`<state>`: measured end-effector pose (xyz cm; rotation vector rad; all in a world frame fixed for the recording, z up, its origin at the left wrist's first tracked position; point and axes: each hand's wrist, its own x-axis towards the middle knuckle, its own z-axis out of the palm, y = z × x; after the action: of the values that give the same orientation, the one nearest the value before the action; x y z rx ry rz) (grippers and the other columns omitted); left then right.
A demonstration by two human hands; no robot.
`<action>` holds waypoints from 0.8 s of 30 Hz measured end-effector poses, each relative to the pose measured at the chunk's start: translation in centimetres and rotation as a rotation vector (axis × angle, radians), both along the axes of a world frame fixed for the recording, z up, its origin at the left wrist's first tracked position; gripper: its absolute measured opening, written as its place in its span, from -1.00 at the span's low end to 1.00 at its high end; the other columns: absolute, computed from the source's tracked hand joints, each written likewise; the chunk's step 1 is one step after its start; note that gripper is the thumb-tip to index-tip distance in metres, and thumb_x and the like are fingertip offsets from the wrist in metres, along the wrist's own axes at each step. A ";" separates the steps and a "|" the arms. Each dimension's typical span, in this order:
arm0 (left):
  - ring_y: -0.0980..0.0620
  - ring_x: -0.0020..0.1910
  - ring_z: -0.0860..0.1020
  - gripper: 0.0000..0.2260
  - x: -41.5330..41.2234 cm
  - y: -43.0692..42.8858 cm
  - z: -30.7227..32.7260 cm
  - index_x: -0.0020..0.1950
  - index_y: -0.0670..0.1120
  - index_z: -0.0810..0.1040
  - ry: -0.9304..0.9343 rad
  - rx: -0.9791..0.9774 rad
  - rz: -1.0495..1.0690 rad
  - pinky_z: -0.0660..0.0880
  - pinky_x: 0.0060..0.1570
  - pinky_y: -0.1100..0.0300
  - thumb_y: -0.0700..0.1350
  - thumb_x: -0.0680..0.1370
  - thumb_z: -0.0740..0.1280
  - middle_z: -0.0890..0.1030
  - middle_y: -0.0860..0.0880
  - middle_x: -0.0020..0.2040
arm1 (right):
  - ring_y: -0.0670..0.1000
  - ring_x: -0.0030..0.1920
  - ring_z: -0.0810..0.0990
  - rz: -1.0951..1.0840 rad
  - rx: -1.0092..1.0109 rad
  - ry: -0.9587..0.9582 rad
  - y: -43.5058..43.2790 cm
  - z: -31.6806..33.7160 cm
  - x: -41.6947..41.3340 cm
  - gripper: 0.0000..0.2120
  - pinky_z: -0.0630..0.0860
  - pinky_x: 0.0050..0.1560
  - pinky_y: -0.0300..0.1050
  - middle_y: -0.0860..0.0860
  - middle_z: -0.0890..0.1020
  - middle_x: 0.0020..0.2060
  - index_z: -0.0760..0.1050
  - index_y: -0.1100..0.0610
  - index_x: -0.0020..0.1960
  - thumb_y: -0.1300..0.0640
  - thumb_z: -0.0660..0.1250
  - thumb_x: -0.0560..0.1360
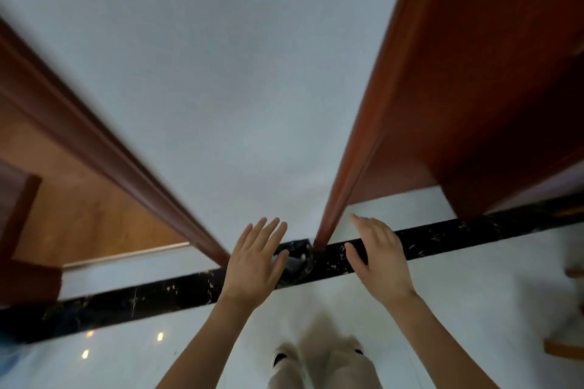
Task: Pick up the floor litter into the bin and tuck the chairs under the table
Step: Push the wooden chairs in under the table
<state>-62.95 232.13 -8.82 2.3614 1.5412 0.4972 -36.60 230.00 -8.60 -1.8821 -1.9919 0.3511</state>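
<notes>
Both hands are raised in front of the person, palms facing away, fingers spread and holding nothing. The left hand (254,262) and the right hand (377,254) hang over a black marble strip (142,301) that runs across the glossy white floor (104,357). Between the two hands, just past the left hand's fingertips, a dark crumpled scrap (297,257) lies on the strip at the foot of a red-brown door frame (357,148); blur keeps me from telling whether it is litter. A second wooden frame (104,142) slants down to the strip just left of the left hand. White wall (221,57) fills the space between the frames. Beige trousers (328,363) and shoes show at the bottom edge. At the right edge, pale wooden legs (564,349) stand on the floor, well apart from the right hand.
</notes>
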 end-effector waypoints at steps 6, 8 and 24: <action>-0.03 0.49 0.23 -0.57 4.9 -0.3 9.1 0.48 -0.05 0.32 -0.124 0.106 -0.096 0.15 0.46 -0.04 0.05 0.65 0.05 0.37 -0.03 0.45 | 0.11 0.27 0.46 -0.234 0.118 0.034 -6.7 7.8 5.0 -0.48 0.40 0.29 0.12 0.06 0.53 0.27 0.36 0.09 0.45 -0.14 0.10 0.58; -0.04 0.47 0.26 -0.57 7.0 -0.4 10.7 0.47 -0.05 0.34 -0.124 0.134 -0.164 0.16 0.45 -0.06 0.06 0.64 0.04 0.39 -0.04 0.44 | 0.11 0.27 0.47 -0.311 0.141 0.018 -9.2 8.9 7.4 -0.49 0.41 0.29 0.11 0.05 0.54 0.27 0.37 0.09 0.44 -0.14 0.11 0.59; -0.02 0.39 0.36 -0.54 40.0 -12.8 12.1 0.41 -0.09 0.42 -0.144 0.070 -0.686 0.19 0.42 0.03 0.10 0.62 0.04 0.46 -0.03 0.38 | 0.11 0.31 0.43 -0.853 -0.002 -0.077 -32.8 10.0 30.8 -0.45 0.36 0.28 0.04 0.01 0.50 0.32 0.33 0.04 0.47 -0.22 0.04 0.59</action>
<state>-22.94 219.29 3.32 2.6260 0.5889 0.5336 -5.83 197.22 1.45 -2.5393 -1.0495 0.0317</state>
